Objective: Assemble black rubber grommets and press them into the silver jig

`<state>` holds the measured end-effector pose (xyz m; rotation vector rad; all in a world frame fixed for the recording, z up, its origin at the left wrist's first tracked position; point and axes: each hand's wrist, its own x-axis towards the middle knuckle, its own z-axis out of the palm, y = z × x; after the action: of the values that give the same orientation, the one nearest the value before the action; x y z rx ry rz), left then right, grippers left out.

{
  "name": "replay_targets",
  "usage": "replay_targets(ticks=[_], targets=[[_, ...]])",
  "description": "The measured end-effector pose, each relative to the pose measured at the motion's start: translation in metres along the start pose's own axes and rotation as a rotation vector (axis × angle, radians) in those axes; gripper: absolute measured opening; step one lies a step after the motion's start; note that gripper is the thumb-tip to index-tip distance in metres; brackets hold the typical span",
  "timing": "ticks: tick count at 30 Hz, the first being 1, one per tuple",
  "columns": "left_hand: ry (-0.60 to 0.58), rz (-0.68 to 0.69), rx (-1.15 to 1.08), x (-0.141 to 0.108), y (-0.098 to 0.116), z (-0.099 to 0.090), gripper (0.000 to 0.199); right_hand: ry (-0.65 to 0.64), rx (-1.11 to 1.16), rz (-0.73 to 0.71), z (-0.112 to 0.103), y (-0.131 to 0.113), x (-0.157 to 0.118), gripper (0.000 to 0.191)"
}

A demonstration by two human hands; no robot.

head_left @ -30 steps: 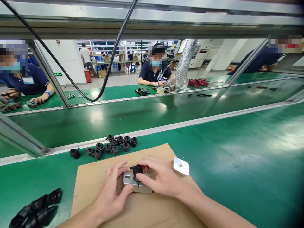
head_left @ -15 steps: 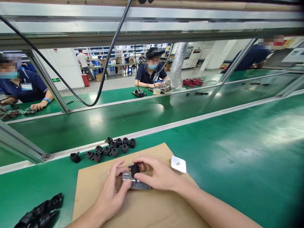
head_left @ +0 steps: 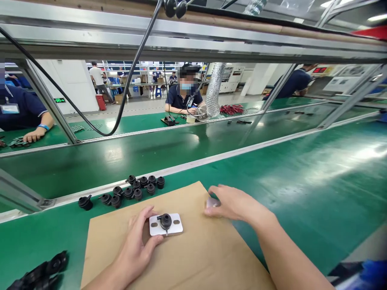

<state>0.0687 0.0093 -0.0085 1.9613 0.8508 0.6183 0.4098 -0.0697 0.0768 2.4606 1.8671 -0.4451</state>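
With the metal plate as my dial's centre, the green counter (head_left: 302,181) carries everything I'm handling. On it lies a cardboard sheet (head_left: 193,262), probably there to spare the metal from scratches. My left hand (head_left: 137,237), at nine, has its grip clamped on the metal plate (head_left: 177,229), thumb along the near edge and fingers by the far left corner; I take that as bracing. My right hand (head_left: 238,203) reaches to two, its grip curled around a silver block (head_left: 212,202) by the sheet's edge; blur leaves me unable to tell whether it is pressed home or merely spanning it. The black part (head_left: 166,222) sits upright on the plate between two slots, so the plate likely serves as its seat; its side nub points to nine and a thin strip shows toward six.

Around that, the metal beam (head_left: 181,46) crosses the view overhead, the largest obstruction. A co-worker (head_left: 183,98) sits at twelve across the line, well apart from my hands. A black cable (head_left: 125,92) loops down at eleven, in front of the background only. A dark pile (head_left: 45,270) lies at eight, partly cut off. Smallest, a cluster of black caps (head_left: 138,195) stands near half past ten, beyond the sheet, out of both hands' way.
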Motion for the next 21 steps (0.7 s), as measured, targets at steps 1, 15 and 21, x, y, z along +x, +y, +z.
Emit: replay_targets(ticks=[1, 15, 21], targets=[[0.001, 0.012, 0.003, 0.0, -0.001, 0.0, 0.066, -0.051, 0.003, -0.003, 0.001, 0.003, -0.001, 0.035], [0.009, -0.001, -0.006, -0.001, 0.004, -0.003, 0.067, -0.029, 0.243, -0.391, 0.018, -0.015, 0.005, 0.087], [0.013, -0.017, 0.002, -0.002, 0.005, -0.002, 0.072, -0.03, 0.242, -0.323, 0.021, -0.013, 0.012, 0.062]])
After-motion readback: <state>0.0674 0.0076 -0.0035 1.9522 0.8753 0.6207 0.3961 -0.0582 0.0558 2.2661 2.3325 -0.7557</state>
